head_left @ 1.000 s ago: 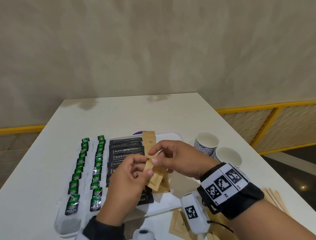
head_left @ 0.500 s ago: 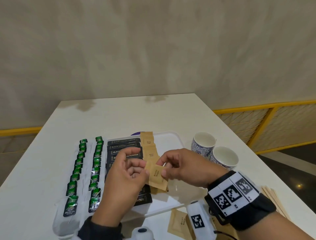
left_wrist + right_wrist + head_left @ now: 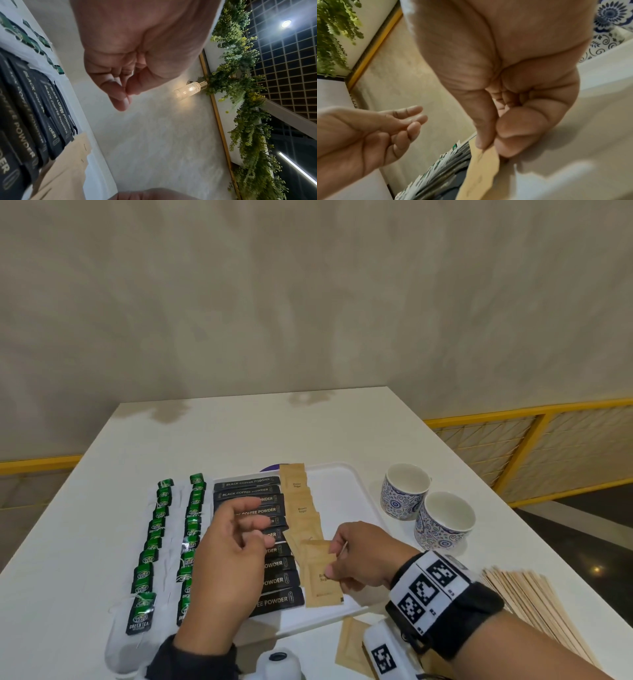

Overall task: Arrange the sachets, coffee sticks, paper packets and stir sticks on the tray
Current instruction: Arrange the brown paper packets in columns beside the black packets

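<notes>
Nearest the camera, a loose brown paper packet [image 3: 351, 645] lies on the white table [image 3: 239, 436] just off the near edge of the white plastic tray [image 3: 356, 494], partly hidden behind the right wrist's black band with its black-and-white markers [image 3: 431, 587]. To the right of that wrist, a flat stack of pale wooden stir sticks [image 3: 534, 607] rests on the table, well apart from the tray.

The right hand [image 3: 363, 556] hangs low over the near part of the tray, thumb and forefinger pinching a brown paper sugar packet [image 3: 320, 559] by its right edge; whether the packet touches the ones beneath cannot be told. The left hand [image 3: 229, 559] hovers above the black coffee sticks [image 3: 274, 580], fingers loosely curled and holding nothing, blocking the middle of that column.

On the tray, the coffee sticks printed "BLACK COFFEE POWDER" lie crosswise in an overlapping column from near to far. Just right of them runs an overlapping row of brown sugar packets [image 3: 301, 508]. The rest of the tray to the right is bare white.

Left of the coffee sticks, two columns of white tea bags with green tags [image 3: 154, 546] run near to far.

Farther right, beside the tray, two blue-and-white patterned ceramic cups [image 3: 442, 525] stand upright close together on the table. Beyond is a beige wall and a yellow-framed railing [image 3: 520, 440].
</notes>
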Demonstrator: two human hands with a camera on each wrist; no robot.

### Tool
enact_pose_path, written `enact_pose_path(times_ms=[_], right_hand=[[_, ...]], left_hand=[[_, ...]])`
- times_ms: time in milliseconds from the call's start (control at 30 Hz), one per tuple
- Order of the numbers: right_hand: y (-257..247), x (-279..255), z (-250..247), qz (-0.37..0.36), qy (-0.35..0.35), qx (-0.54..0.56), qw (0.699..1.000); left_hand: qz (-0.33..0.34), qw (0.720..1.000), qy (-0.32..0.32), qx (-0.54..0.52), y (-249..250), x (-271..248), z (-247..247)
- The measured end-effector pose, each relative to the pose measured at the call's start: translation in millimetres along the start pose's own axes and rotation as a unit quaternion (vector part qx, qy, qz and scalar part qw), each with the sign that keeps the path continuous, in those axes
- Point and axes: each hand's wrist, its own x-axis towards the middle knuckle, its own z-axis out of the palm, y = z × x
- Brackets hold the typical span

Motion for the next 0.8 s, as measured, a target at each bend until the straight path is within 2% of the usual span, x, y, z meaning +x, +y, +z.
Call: enact_pose_path(times_ms=[167, 300, 500, 567, 667, 800], right_hand=[[-2, -1, 4, -0.007, 0.024, -0.010, 1.000], [-4, -3, 2, -0.006, 0.047, -0.077, 0.996], [-5, 1, 6, -0.018, 0.037, -0.080, 0.996], [-4, 1, 5, -0.023, 0.037, -0.086, 0.995], [-2, 1, 3, -0.024, 0.044, -0.081, 0.995], [2, 5, -1, -0.021, 0.061, -0.070, 0.995]], left_hand=[[-0.011, 1.000, 0.002, 0.007, -1, 0, -1], [-0.014, 1.000, 0.005, 0.010, -1, 2, -2], [-0.026, 0.999, -0.002, 0.039, -6, 3, -2], [-0.042, 0.997, -0.022, 0.053, -7, 5, -1], [-0.104, 0.988, -0.091, 0.068, -5, 12, 2], [-0.187, 0.970, -0.151, 0.025, 6, 24, 11]])
